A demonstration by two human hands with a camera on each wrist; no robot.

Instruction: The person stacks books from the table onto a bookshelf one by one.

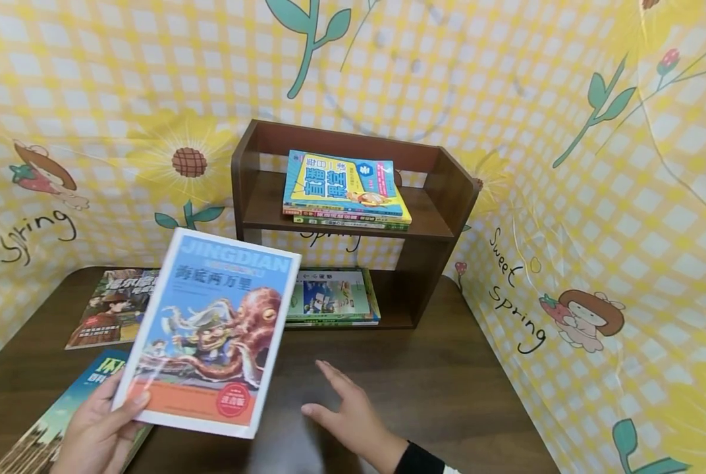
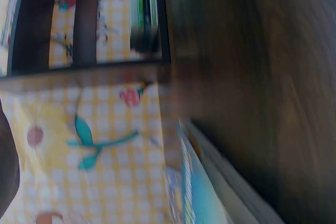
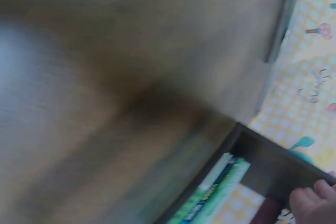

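Note:
My left hand (image 1: 101,421) grips the lower left corner of a children's book (image 1: 211,336), thumb on the front and fingers behind. Its blue cover shows a red octopus and a bearded man in a cap, and it is held up tilted above the table. My right hand (image 1: 353,415) is apart from the book, fingers extended over the table and holding nothing. In the right wrist view only the fingertips of that hand (image 3: 315,203) appear at the lower right. Partly behind the held book lie a blue-green book (image 1: 62,408) and an illustrated book (image 1: 107,309).
A dark brown two-tier shelf (image 1: 430,263) stands at the back of the table (image 1: 448,388). Several stacked books (image 1: 347,187) lie on its upper tier. Below, a green-edged stack (image 1: 335,296) is partly covered by the held book. Yellow checked cloth (image 1: 566,164) surrounds the table.

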